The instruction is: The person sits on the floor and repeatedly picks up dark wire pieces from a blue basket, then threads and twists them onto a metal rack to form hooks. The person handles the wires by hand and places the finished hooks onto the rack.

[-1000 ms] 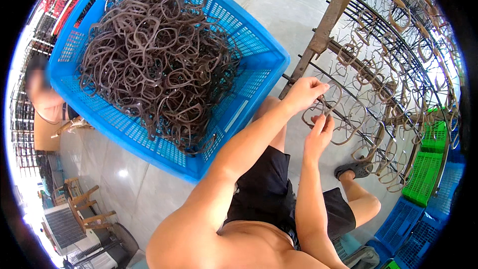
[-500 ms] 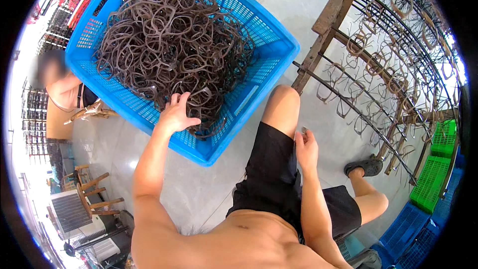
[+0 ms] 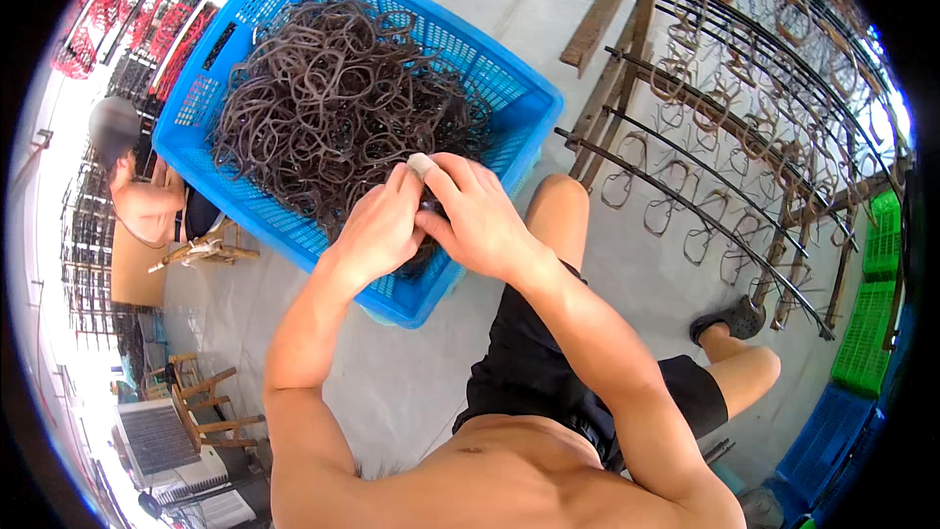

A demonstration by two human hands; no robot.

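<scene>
Over the near side of a blue plastic basket [image 3: 534, 103], my left hand [image 3: 377, 230] and my right hand [image 3: 480, 220] meet with fingers curled and fingertips together. A dark piece shows between them; the fingers cover most of it, and I cannot make out what it is. A pale wrap sits on one finger of the right hand. Beneath and beyond the hands, a tangled heap of dark brown-grey, loop-shaped eyeglass frames [image 3: 323, 108] fills much of the basket.
At the right stands a rack with dark rods [image 3: 685, 201] hung with eyeglass frames. Green crates [image 3: 862, 333] and a blue crate [image 3: 822, 446] are beyond it. At the left are a seated person [image 3: 152, 191], a wooden stool [image 3: 211, 402] and racks with red pieces [image 3: 103, 15].
My left hand has left the heap and closed its spread fingers. My right hand has come up from beside my knee to meet it. The view has shifted slightly.
</scene>
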